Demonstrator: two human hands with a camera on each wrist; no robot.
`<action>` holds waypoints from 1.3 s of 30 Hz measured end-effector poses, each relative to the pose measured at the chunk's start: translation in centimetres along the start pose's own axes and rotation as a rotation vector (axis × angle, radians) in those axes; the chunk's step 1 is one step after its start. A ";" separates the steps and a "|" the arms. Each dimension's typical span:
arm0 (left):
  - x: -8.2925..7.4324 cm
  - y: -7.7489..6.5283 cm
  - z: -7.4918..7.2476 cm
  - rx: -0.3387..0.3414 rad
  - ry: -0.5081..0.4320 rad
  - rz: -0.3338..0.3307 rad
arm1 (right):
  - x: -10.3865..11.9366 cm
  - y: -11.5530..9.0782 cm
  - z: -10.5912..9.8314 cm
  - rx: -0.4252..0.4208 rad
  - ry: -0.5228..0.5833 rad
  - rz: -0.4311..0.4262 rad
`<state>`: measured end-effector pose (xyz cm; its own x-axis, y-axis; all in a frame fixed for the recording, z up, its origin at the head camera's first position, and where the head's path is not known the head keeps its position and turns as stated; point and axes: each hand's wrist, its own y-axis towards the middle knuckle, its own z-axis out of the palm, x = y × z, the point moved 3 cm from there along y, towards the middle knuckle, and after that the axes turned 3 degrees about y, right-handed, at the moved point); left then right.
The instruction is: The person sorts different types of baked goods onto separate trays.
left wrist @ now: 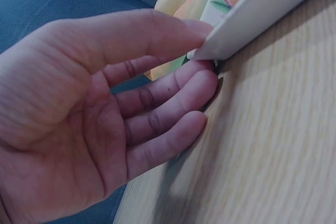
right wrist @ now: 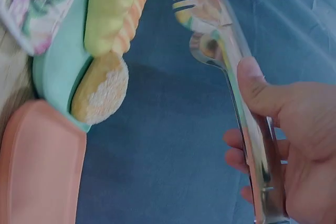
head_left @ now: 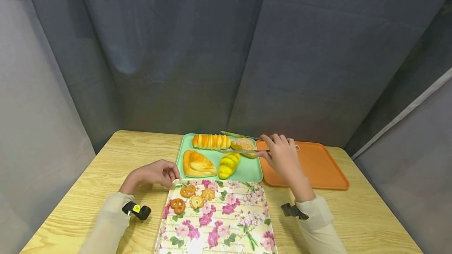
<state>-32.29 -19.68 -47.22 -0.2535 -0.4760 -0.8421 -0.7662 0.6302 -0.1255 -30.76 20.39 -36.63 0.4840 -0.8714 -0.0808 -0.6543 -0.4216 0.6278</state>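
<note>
My right hand holds metal serving tongs by their arms, the thumb on one side and the fingers on the other. In the head view the tongs' two arms are spread apart over the sesame bun at the back right of the green tray. One tip has slots and the other is spoon-shaped. My left hand is at the back left corner of the floral tray. Its thumb presses the white rim while curled fingers meet the corner from below.
Beside the bun lie a ridged bread roll, a folded pastry and a yellow twisted bread. Two pretzels and two cookies sit on the floral tray. An orange tray adjoins at right; grey curtains stand behind.
</note>
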 end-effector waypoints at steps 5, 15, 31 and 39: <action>0.1 0.0 0.0 0.001 -0.004 -0.002 | 1.9 0.3 -0.5 0.108 0.095 0.016; 0.1 0.0 0.0 0.009 -0.013 0.007 | 6.1 0.1 -0.8 0.240 0.238 -0.071; 0.1 0.1 0.0 0.006 -0.010 0.012 | 11.1 -1.2 0.2 0.472 0.436 -0.246; 0.3 0.1 0.0 0.038 0.019 0.061 | 12.5 -1.9 1.2 0.550 0.413 -0.291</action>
<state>-32.44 -19.69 -47.48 -0.3103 -0.4472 -0.8389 -0.7263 0.6808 -0.0943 -24.18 9.99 -39.79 0.7897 -0.5862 0.1806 -0.6105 -0.7798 0.1384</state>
